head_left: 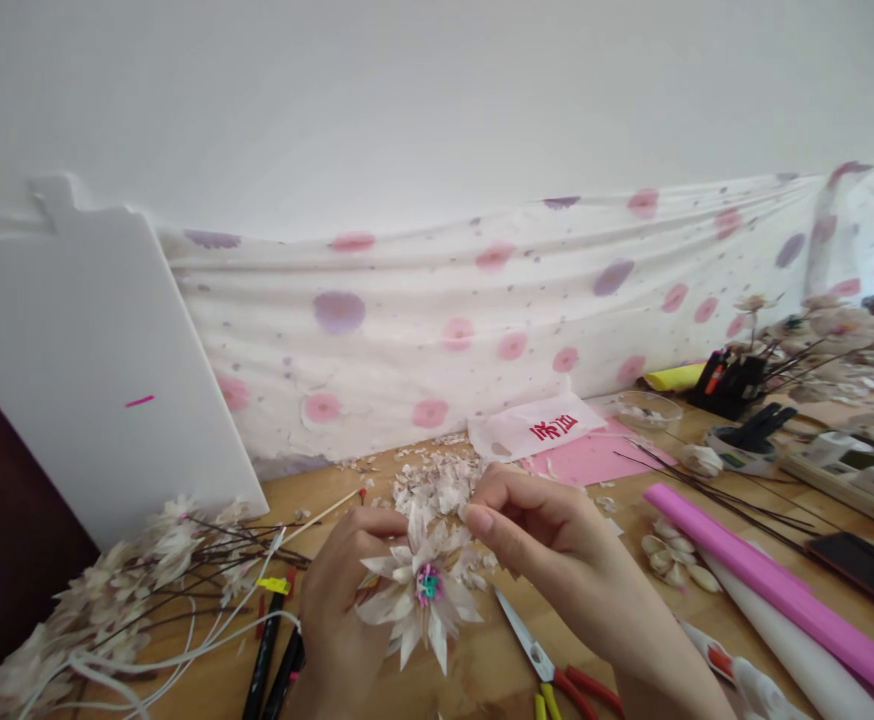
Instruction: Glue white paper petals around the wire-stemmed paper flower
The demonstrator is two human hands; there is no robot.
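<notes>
My left hand [343, 600] is closed around the underside of a handmade flower [423, 595]. Its pointed whitish petals spread out around a teal and pink centre that faces me. My right hand [549, 540] is beside the flower's upper right, thumb and forefinger pinched together. Whatever lies between those fingertips is hidden or too small to make out. Behind the flower is a heap of pale petal scraps [437, 485] on the wooden table. Scissors [531, 645] with red handles lie with their blades spread below my right wrist.
Stemmed pale flowers [107, 590], white cords [129, 665] and black markers [263, 655] lie on the left. Right of my hands are a pink roll [774, 590], dark wires [714, 490] and a phone [868, 575]. A white board [107, 350] leans at the back left.
</notes>
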